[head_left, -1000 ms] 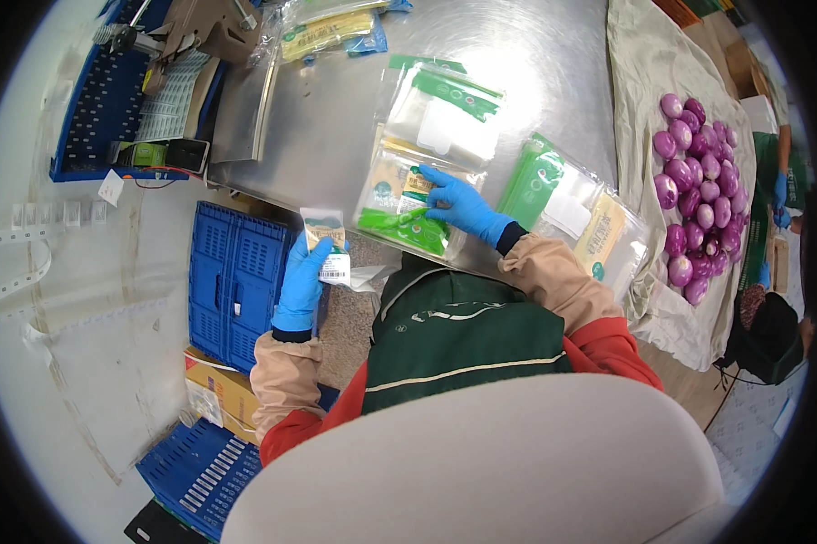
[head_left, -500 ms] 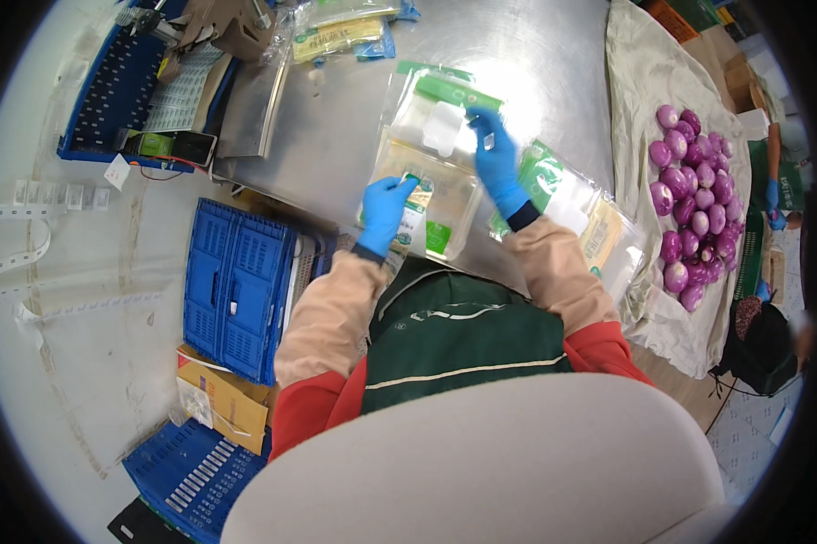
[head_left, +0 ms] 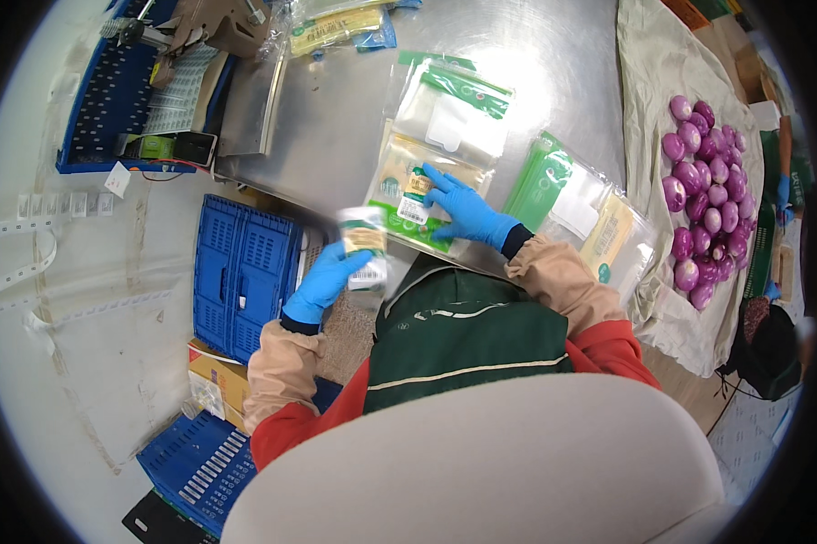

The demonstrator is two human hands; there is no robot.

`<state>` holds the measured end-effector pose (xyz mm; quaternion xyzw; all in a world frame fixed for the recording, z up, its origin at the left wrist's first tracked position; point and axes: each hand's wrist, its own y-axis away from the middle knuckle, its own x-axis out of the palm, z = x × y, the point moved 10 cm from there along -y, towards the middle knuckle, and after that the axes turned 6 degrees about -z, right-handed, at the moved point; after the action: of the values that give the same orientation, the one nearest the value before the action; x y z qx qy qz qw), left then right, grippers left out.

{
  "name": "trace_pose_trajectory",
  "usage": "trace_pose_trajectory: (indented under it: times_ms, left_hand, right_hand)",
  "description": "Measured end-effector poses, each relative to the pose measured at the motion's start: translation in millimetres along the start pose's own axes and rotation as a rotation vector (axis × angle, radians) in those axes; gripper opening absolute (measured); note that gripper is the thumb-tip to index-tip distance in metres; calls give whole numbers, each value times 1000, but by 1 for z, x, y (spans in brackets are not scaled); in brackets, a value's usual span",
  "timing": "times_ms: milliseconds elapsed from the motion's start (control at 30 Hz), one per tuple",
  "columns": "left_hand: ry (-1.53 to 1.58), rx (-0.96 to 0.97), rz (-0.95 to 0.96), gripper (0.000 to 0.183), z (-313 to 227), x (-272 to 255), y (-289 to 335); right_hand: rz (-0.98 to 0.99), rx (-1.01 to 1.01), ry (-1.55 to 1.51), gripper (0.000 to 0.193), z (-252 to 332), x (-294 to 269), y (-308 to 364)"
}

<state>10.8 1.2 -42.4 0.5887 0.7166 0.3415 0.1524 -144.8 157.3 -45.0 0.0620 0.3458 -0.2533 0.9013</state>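
Note:
My left hand (head_left: 329,279), in a blue glove, is closed on a label strip (head_left: 363,238) with a white backing, held just off the table's near edge and slightly blurred. My right hand (head_left: 470,210), gloved in blue too, lies with its fingers spread on a clear and green plastic bag (head_left: 399,224). Its fingertips touch a small printed label (head_left: 415,197) with a barcode on that bag. Beneath and beyond lies another clear bag with a green top band (head_left: 467,91) and a white handle-shaped patch.
To the right lies a stack of similar bags (head_left: 543,181). Purple onions (head_left: 703,195) rest on a pale cloth (head_left: 644,109) at the far right. Packed bags (head_left: 336,32) lie at the back of the steel table (head_left: 331,118). Blue crates (head_left: 236,272) stand at the left.
My left hand has drawn the label strip left and toward me, away from the bag. My right hand has come down from the upper bag onto the label on the nearer bag.

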Motion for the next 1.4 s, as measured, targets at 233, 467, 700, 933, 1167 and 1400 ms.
trace_pose_trajectory:
  times_ms: [233, 467, 700, 933, 1167, 1400]
  left_hand:
    - [153, 240, -107, 37, -27, -12, -16]
    - [68, 196, -152, 28, -22, 40, -102]
    - [-182, 220, -268, 36, -26, 61, -151]
    - [-254, -239, 222, 35, -1, 43, -7]
    - [196, 186, -84, 39, -20, -4, -16]
    - [89, 247, -23, 37, -43, 30, -44]
  right_hand:
    - [-121, 59, -190, 22, -32, -8, -5]
    - [-1402, 94, 107, 24, -9, -207, 26]
    - [-288, 388, 37, 43, -49, -14, -17]
    - [-32, -9, 1, 56, -1, -11, 1]
    - [-76, 29, -116, 19, -34, 3, 2]
    - [-378, 496, -386, 21, -65, -49, 3]
